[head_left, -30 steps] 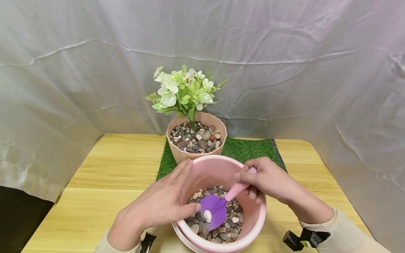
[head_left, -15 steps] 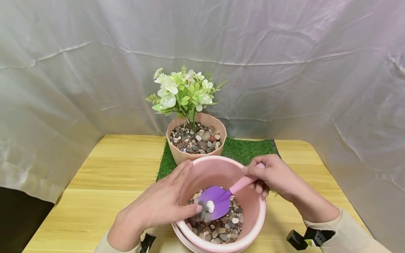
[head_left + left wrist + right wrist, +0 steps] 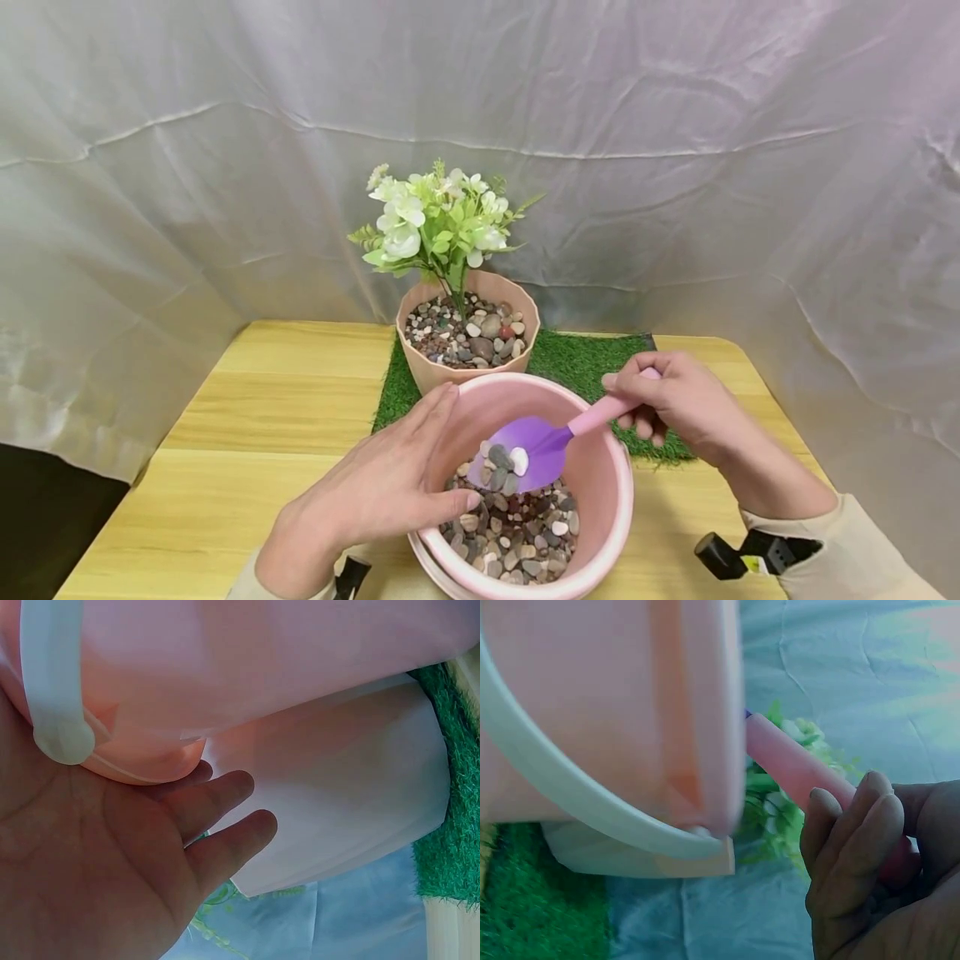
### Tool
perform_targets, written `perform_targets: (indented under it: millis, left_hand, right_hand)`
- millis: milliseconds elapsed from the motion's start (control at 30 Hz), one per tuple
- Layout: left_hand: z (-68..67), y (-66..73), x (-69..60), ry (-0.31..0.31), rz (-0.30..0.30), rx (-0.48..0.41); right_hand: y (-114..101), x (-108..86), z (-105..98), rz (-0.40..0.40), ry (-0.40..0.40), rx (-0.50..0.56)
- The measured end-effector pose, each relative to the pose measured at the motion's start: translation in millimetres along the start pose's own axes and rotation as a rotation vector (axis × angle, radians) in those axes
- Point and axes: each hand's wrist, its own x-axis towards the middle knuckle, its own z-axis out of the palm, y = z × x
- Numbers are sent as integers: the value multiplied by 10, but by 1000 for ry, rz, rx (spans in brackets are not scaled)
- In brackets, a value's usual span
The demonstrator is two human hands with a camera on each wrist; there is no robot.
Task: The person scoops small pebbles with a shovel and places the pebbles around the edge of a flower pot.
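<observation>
One purple-bladed, pink-handled plastic scoop (image 3: 551, 448), loaded with grey and white pebbles (image 3: 499, 457), hangs at mouth of round pink plastic bucket (image 3: 624, 508). Right hand (image 3: 678, 408) grips handle; from its fingers, long axis slants down-left, blade pointing toward left hand (image 3: 382, 492), whose extended fingers lie along rim.

place: small curtained booth, arranged for tabletop work. evidence: grey sheeting (image 3: 480, 92) hung behind and at both sides; one pale wooden table (image 3: 300, 383); green grass mat (image 3: 581, 358); potted flowers (image 3: 450, 221); black wrist camera (image 3: 720, 557). building beyond: dark at lower left, cannot be told.
</observation>
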Motion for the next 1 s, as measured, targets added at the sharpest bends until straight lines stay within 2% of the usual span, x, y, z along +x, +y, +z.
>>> perform_targets:
  millis: [167,400,633,800,1000]
  left_hand:
    - [-8,11,-6,-5,-12,-6]
    - [-20,16,-3,-13,-13,1]
    - [-48,75,3,-6,-10,117]
    - [-62,129,7,4,-23,191]
    - [-58,137,1,13,-11,231]
  right_hand:
    - [-144,-6,-134,-43,78,12]
    - [-294,89,-346,-89,150,163]
    - [-407,257,-430,-72,235,248]
    - [-452,425,-422,-61,333,202]
    - [-418,599,-348,-50,418,26]
